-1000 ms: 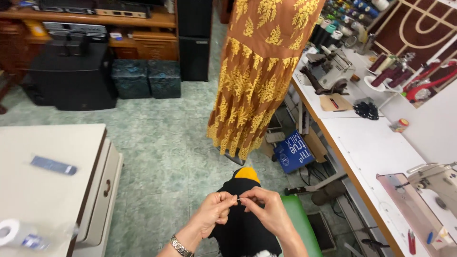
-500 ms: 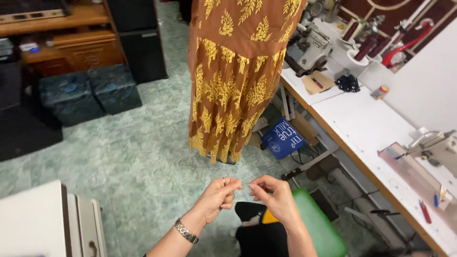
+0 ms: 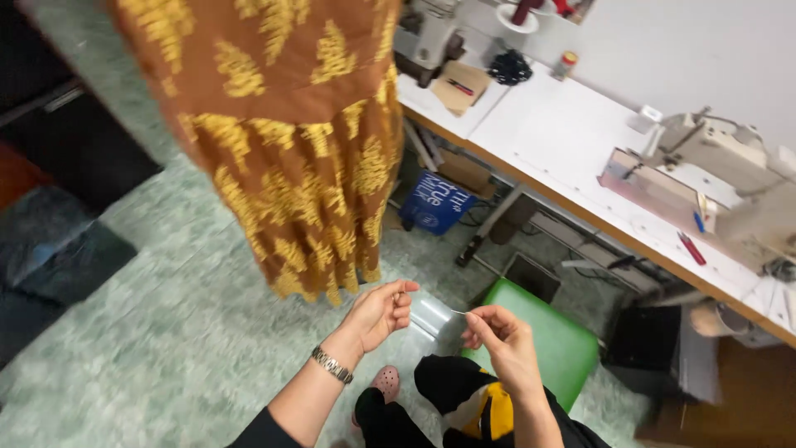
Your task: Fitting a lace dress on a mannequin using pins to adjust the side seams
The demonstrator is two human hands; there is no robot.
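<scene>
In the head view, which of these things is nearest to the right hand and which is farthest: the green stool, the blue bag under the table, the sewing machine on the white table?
From the right hand:
1. Green stool, just beside and below the hand.
2. Blue bag, on the floor under the table, up and slightly left.
3. Sewing machine, on the white table, far right.

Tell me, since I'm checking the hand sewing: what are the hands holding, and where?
The right hand pinches a thin needle at its rear end. The left hand is pinched shut beside it; any thread is too fine to see.
</scene>
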